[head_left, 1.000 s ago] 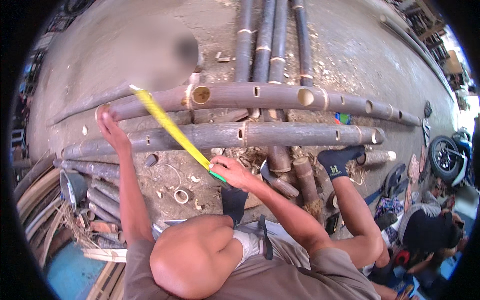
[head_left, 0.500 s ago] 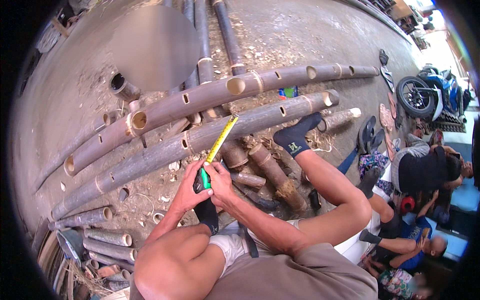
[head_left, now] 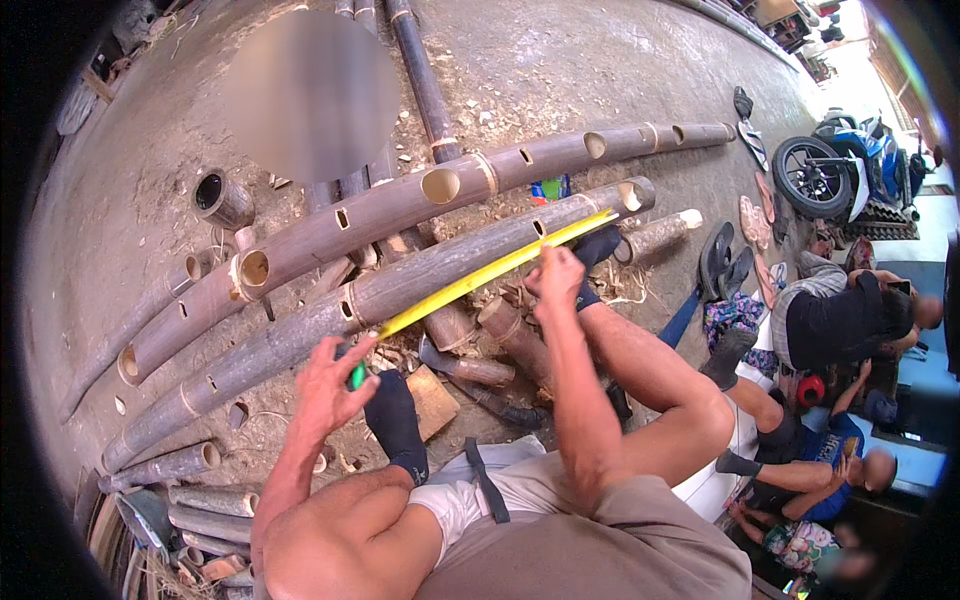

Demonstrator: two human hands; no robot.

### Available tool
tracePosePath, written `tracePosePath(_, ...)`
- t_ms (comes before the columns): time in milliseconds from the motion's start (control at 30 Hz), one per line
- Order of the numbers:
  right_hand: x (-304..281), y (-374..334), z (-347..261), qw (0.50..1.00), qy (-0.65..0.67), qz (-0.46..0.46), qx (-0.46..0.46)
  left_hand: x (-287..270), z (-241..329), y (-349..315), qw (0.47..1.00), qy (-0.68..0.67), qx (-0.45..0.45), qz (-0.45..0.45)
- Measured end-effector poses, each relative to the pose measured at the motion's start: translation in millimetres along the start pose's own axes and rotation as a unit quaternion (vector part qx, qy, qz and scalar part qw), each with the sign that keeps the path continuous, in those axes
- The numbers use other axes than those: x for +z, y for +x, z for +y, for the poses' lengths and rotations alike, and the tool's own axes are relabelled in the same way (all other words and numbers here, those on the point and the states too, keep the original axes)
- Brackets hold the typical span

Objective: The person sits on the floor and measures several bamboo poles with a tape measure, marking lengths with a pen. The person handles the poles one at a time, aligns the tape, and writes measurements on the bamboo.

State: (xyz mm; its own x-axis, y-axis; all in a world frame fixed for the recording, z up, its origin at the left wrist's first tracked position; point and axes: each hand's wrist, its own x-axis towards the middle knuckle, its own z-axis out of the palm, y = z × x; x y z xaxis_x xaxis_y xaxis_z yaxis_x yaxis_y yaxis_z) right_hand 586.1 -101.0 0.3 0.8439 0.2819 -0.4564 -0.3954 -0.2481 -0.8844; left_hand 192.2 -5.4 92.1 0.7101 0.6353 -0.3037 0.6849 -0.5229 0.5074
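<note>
My left hand (head_left: 328, 392) grips the green-and-black case of a tape measure (head_left: 357, 377), which its fingers partly hide. From there the yellow blade (head_left: 470, 283) runs out to the right along the near side of a dark bamboo pole (head_left: 420, 275) with cut holes. My right hand (head_left: 556, 278) is closed, fingertips at the blade's lower edge, short of the blade's far end. Just beyond lies a second bamboo pole (head_left: 390, 203) with round and slot-shaped openings. My socked foot (head_left: 597, 245) rests beneath the blade near the pole's right end.
Short bamboo pieces (head_left: 450, 325) lie under the poles, and more cut lengths (head_left: 210, 500) are stacked at lower left. A wooden block (head_left: 428, 403) sits beside my other foot. Sandals (head_left: 715, 255), a motorcycle (head_left: 825, 172) and seated people (head_left: 850, 310) are at the right.
The tape's blade has been drawn out much longer. My right hand has left the case and moved right along the pole; my left hand has shifted left with the case.
</note>
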Motion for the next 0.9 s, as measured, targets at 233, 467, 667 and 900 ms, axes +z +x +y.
tracePosePath(233, -30.4, 78.8, -27.6, 0.998, -0.037, -0.038, 0.026, -25.3, -13.9, 10.5, 0.998, 0.042, -0.017, 0.047)
tracePosePath(467, -45.5, 102.4, -33.6, 0.986, -0.153, -0.003, -0.063, -21.7, -20.6, 13.0, 0.998, 0.027, 0.005, 0.055)
tracePosePath(667, -83.7, 144.0, -67.5, 0.832, -0.425, 0.179, -0.308, -19.1, -27.9, 19.5, 0.999, -0.002, 0.02, 0.041)
tracePosePath(900, -110.6, 197.2, -84.9, 0.863, -0.428, 0.005, -0.268, -34.4, -20.0, 24.1, 1.0, -0.008, 0.014, 0.025)
